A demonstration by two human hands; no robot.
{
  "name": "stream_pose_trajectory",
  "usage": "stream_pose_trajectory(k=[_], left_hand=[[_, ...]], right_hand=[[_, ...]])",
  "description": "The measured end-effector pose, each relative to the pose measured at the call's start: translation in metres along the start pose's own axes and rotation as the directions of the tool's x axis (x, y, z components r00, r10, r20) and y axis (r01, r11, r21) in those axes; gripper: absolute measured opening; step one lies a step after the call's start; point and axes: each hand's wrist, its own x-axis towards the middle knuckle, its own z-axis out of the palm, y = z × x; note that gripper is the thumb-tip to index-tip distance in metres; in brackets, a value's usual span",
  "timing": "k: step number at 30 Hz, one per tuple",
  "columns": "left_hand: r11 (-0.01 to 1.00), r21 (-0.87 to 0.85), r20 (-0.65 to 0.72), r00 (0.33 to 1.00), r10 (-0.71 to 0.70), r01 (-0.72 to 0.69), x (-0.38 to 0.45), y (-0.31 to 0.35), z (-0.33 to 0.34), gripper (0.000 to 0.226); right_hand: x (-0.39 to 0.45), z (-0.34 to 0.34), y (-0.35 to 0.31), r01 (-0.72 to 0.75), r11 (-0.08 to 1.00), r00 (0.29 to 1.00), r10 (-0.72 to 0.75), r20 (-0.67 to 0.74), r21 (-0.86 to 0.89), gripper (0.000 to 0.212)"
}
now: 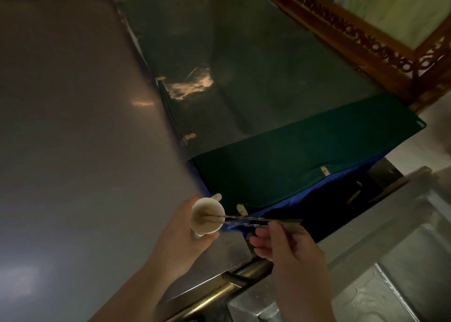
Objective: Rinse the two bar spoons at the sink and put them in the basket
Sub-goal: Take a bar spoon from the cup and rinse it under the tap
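Observation:
My left hand grips a small white paper cup, tilted so its stained inside faces me. Two twisted metal bar spoons lie side by side with their bowl ends inside the cup. My right hand pinches their handles just right of the cup. The steel sink fills the lower right, below and right of my hands. No basket is in view.
A dark green cloth over a blue one covers the counter behind my hands. A wide steel surface fills the left. A carved wooden frame runs along the upper right. The sink's brass-coloured rail crosses below my wrists.

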Motion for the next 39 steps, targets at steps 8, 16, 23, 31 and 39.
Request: stream_pose_trajectory(k=[8, 16, 23, 31, 39], left_hand=[[0.999, 0.031, -0.016, 0.999, -0.035, 0.036, 0.001, 0.001, 0.001, 0.058], [0.999, 0.044, -0.022, 1.000, -0.005, 0.006, 0.001, 0.007, 0.000, 0.052], [0.999, 0.037, -0.012, 1.000, -0.015, 0.016, 0.000, 0.012, -0.004, 0.057], [0.975, 0.222, 0.040, 0.999, 0.022, -0.031, 0.002, 0.032, -0.013, 0.055], [0.808, 0.585, -0.043, 0.992, 0.115, -0.068, 0.007, 0.088, -0.017, 0.128]], right_hand=[[-0.003, -0.016, -0.002, -0.033, 0.964, 0.996, 0.053, -0.068, 0.265, 0.020], [-0.020, -0.038, -0.015, -0.130, 0.874, 0.986, 0.165, -0.036, 0.468, 0.023], [-0.034, -0.071, -0.037, -0.245, 0.822, 0.962, 0.273, 0.021, 0.514, 0.038], [-0.042, -0.138, -0.051, -0.235, 0.766, 0.948, 0.317, -0.034, 0.599, 0.032], [-0.054, -0.223, -0.050, -0.054, 0.693, 0.934, 0.290, -0.209, 0.719, 0.033]])
